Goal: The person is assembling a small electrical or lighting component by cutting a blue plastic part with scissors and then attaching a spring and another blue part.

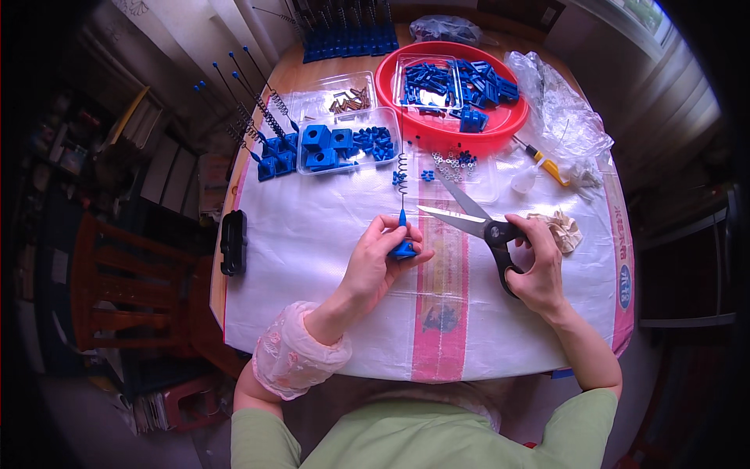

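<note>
My left hand (380, 254) is closed round the blue base of a spring assembly (402, 223), whose thin dark coil and rod point away from me. In my right hand (539, 270) are black-handled scissors (495, 234); their blades are spread and point up and left, with the tips apart from the coil. A clear tray (344, 160) behind my left hand contains blue blocks with holes and small blue pieces. Several small blue parts and white rings (453, 166) lie in a shallow clear tray beyond the scissors.
At the back stands a red basin (512, 129) with blue clips. Finished-looking spring assemblies (277, 159) stand at left, more at the far edge (351, 43). Right of the basin lie plastic bags (562, 117), a yellow-handled screwdriver (553, 170) and crumpled paper (564, 230). A black case (233, 242) sits at the left edge.
</note>
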Demonstrator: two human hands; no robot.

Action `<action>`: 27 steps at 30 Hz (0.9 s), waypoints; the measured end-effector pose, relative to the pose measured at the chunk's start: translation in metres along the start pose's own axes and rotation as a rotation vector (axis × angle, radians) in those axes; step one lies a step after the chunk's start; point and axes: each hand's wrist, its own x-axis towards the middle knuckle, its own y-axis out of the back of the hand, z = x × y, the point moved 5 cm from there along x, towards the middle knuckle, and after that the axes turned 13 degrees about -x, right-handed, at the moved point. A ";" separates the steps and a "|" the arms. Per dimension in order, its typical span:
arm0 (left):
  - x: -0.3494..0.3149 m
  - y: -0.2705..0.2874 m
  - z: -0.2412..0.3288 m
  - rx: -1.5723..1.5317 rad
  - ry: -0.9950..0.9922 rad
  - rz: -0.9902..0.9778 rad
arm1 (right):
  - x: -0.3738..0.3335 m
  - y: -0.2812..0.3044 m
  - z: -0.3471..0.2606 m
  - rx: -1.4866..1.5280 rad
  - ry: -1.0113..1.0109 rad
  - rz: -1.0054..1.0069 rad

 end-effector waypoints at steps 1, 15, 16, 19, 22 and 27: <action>0.000 0.001 0.000 0.012 0.001 0.003 | 0.000 0.000 0.001 0.005 -0.012 -0.003; -0.004 -0.004 0.003 0.038 0.104 -0.011 | 0.000 -0.001 0.001 0.040 -0.032 -0.023; -0.003 -0.004 0.003 0.033 0.106 -0.011 | 0.000 -0.001 0.001 0.042 -0.030 -0.024; -0.004 -0.004 0.003 -0.003 0.112 0.019 | 0.000 -0.001 0.001 0.052 -0.024 -0.021; -0.002 -0.003 0.001 -0.078 0.146 0.084 | 0.000 -0.001 0.002 0.068 -0.020 -0.009; -0.002 -0.002 0.000 -0.119 0.173 0.054 | -0.001 0.000 0.003 0.075 -0.056 0.002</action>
